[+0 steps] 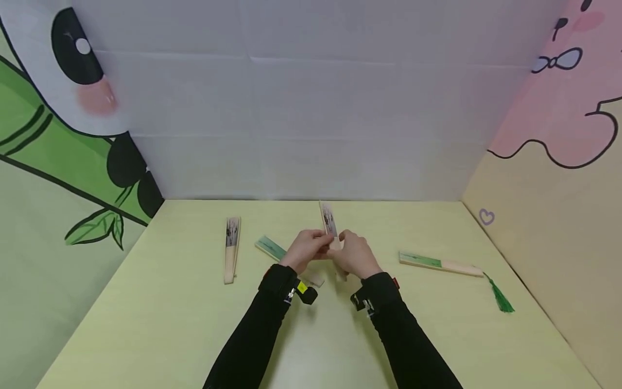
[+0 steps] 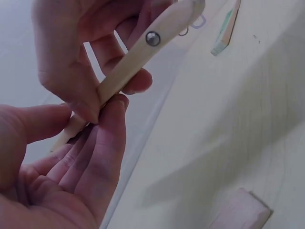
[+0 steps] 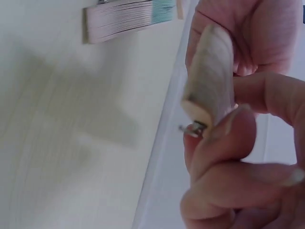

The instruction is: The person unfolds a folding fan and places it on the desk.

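A folded folding fan [image 1: 329, 219] with a dark-printed upper half and pale wooden sticks is held up at the middle by both hands. My left hand [image 1: 304, 249] pinches it between thumb and fingers. Just beside it, my right hand [image 1: 358, 256] grips the sticks lower down. The left wrist view shows the round metal rivet [image 2: 152, 38] near the bare wooden end. In the right wrist view, a small metal loop [image 3: 194, 129] sits at that end by the right fingertips. Below the left hand lies a green folded fan [image 1: 270, 247], partly hidden by that hand and wrist.
A folded fan [image 1: 231, 249] with dark print lies on the left of the pale table [image 1: 160, 324]. To the right is another green folded fan [image 1: 439, 263] with a green tassel [image 1: 500, 297]. A white backdrop [image 1: 311, 135] rises along the far edge, with cartoon-printed side panels.
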Motion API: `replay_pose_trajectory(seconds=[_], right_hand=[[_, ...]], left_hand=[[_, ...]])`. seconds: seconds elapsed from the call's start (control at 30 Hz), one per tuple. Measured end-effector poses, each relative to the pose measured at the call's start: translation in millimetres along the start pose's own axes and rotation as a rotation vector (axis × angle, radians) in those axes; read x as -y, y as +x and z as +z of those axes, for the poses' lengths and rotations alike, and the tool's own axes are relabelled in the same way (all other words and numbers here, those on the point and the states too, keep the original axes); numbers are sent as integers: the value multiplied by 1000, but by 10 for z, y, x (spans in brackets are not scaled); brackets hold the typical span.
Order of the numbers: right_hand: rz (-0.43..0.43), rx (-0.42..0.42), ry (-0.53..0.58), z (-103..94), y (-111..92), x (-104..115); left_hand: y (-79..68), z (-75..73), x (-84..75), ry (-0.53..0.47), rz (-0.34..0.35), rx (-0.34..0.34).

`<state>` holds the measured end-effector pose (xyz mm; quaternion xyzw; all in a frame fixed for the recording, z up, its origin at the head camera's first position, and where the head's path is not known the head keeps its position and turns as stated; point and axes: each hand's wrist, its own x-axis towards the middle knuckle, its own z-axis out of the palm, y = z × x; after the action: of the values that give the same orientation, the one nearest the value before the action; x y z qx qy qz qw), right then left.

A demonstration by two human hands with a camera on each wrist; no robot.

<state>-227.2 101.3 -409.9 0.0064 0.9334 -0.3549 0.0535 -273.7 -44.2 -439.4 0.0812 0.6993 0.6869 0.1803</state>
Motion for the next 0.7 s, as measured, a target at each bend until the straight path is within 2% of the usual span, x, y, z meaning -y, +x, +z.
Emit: replay_pose_trajectory(seconds=[0.17,0.33,0.5,0.7], right_hand=[[-41,14,93,-12,-22,65],[-76,29,293,-47,-43,90],[-85,65,486,-55,-26,84],[-75,70,554,-35,63,97]], left_hand=[[-77,-70,-29,-26,41,-15],[-148,-143,-64,-71,78,5],[-198,-198,-86,-89,79,11],[-176,-246,-135,-91,107,20]])
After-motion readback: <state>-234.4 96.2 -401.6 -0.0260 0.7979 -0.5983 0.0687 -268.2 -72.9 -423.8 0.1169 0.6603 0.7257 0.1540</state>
